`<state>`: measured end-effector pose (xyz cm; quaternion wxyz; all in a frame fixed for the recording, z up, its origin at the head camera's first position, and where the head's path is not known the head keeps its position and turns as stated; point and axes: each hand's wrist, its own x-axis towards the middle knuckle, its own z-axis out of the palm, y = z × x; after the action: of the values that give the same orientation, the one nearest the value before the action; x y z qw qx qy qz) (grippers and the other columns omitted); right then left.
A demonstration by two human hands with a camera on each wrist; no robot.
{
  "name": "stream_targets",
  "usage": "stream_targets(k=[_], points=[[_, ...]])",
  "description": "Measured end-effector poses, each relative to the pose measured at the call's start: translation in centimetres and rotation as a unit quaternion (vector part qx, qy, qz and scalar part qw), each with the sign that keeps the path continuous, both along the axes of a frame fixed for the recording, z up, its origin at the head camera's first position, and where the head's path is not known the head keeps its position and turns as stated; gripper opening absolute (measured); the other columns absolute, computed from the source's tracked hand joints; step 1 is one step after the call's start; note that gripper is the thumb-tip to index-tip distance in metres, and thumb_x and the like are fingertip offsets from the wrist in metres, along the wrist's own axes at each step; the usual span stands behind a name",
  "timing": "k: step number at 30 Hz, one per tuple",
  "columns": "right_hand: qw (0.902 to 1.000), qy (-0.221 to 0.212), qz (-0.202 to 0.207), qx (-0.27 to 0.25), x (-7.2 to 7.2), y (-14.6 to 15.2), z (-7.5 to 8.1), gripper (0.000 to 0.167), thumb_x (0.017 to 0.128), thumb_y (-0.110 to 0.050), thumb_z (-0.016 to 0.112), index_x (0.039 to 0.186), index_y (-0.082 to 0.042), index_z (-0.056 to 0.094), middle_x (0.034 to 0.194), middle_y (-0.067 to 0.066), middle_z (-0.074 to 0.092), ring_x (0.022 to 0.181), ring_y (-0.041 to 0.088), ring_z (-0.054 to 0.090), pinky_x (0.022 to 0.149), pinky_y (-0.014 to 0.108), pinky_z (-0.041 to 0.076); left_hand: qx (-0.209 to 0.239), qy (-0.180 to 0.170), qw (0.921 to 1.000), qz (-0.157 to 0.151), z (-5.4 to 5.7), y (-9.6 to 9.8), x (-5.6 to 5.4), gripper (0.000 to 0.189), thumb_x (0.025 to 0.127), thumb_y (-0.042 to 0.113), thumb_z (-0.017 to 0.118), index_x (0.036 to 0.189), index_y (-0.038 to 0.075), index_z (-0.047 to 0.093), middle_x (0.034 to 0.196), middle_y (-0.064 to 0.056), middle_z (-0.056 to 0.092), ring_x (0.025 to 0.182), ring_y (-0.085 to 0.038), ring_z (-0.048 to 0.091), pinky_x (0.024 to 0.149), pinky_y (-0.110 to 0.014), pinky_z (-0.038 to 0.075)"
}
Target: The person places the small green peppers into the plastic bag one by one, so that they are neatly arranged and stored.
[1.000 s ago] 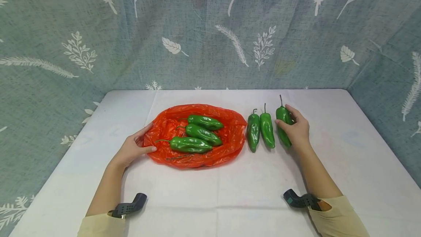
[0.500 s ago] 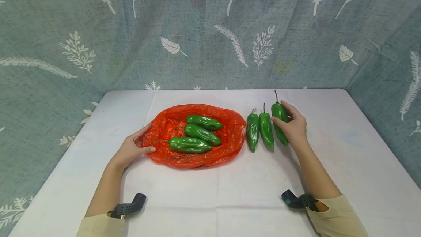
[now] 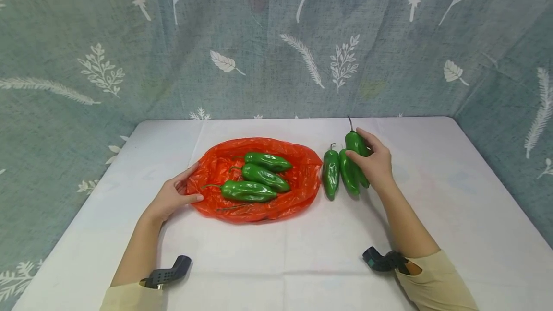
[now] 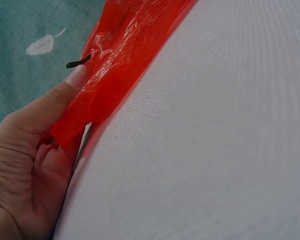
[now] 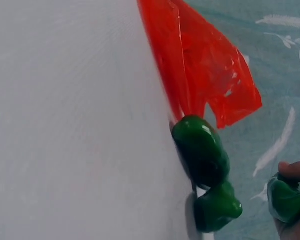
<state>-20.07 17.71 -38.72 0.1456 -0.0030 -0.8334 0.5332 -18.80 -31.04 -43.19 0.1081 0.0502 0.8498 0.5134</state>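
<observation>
My right hand pinches a long green pepper by its sides, stem pointing away. In the right wrist view, that pepper hangs above the table, apart from two others. Those two green peppers, one nearer the bag and one partly behind the held pepper, lie side by side. My left hand grips the left rim of a red plastic bag. The left wrist view has its thumb over the bag's edge. Inside the opened bag lie three peppers, with another stem showing near the front rim.
A white cloth covers the table. Behind and beside it hangs a grey-green curtain with white leaf prints. Dark wrist cameras are worn on both forearms.
My right hand has carried its pepper leftward and up off the table, over the nearer of the two lying peppers. The left hand keeps its place at the bag's rim.
</observation>
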Motion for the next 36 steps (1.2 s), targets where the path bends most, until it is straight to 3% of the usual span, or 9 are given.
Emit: stream_targets(k=[8,23,27,31,36], points=[[0.9997,0.003,0.024,-0.005,-0.4,-1.5,0.9,0.062,0.083,-0.012,0.071,0.14,-0.012,0.046,0.136,0.013,0.051,0.117,0.028,0.052,0.096,0.044,0.048,-0.015,0.004,0.9999,0.002,0.0,-0.1,0.1,0.089,0.079,0.027,0.077,0.151,0.02,0.025,0.156,-0.009,0.025,0.143,-0.031,0.02,0.098,-0.015,0.039],[0.9962,0.024,0.082,0.015,-0.7,-3.8,2.8,0.06,0.083,-0.012,0.073,0.138,-0.011,0.049,0.132,0.014,0.055,0.112,0.03,0.053,0.095,0.045,0.049,0.001,0.007,1.0,-0.001,-0.2,-0.2,0.3,0.088,0.079,0.025,0.077,0.151,0.02,0.025,0.156,-0.009,0.023,0.143,-0.031,0.02,0.094,-0.009,0.039],[0.9939,0.024,0.106,0.015,-0.8,-4.5,3.1,0.063,0.081,-0.014,0.075,0.138,-0.012,0.049,0.136,0.011,0.053,0.119,0.028,0.053,0.099,0.044,0.047,-0.01,0.007,0.9999,0.002,-0.1,-0.2,0.3,0.089,0.079,0.026,0.077,0.151,0.02,0.024,0.156,-0.009,0.024,0.143,-0.031,0.02,0.103,-0.024,0.039],[0.9891,0.039,0.141,0.017,-0.8,-5.3,3.4,0.066,0.08,-0.015,0.077,0.139,-0.01,0.048,0.139,0.009,0.051,0.124,0.026,0.051,0.101,0.041,0.045,-0.014,0.007,0.9999,0.003,0.0,-0.1,0.2,0.09,0.079,0.027,0.077,0.151,0.019,0.024,0.156,-0.01,0.023,0.143,-0.032,0.018,0.111,-0.048,0.028],[0.9784,0.073,0.192,0.027,-0.9,-6.3,3.5,0.067,0.079,-0.014,0.076,0.139,-0.009,0.047,0.14,0.01,0.05,0.124,0.026,0.052,0.099,0.039,0.047,-0.015,0.005,0.9999,0.003,0.0,-0.1,0.1,0.091,0.078,0.027,0.078,0.151,0.021,0.024,0.156,-0.008,0.024,0.143,-0.03,0.019,0.11,-0.047,0.027]])
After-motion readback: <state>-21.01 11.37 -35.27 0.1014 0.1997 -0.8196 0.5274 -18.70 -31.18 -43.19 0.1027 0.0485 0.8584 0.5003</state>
